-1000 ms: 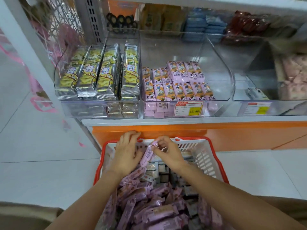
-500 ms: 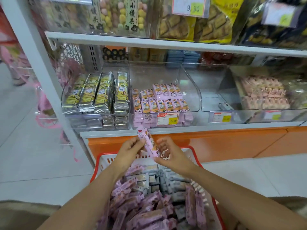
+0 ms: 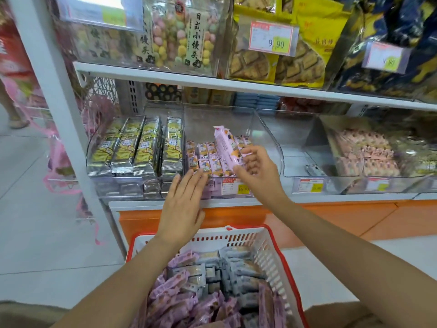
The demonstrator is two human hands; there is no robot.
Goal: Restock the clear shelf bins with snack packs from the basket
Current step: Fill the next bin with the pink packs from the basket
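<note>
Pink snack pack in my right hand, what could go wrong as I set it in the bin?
The right hand pinches the pink snack pack only at its lower end, so it might slip and land crooked on the rows in the clear bin. The left hand, fingers flat at the bin's front edge, could knock them out of line.

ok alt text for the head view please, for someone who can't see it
A person's right hand holds a pink snack pack over a part-filled clear shelf bin of matching packs, while the open left hand reaches toward the bin's front. Below, a red basket holds many more pink packs.
</note>
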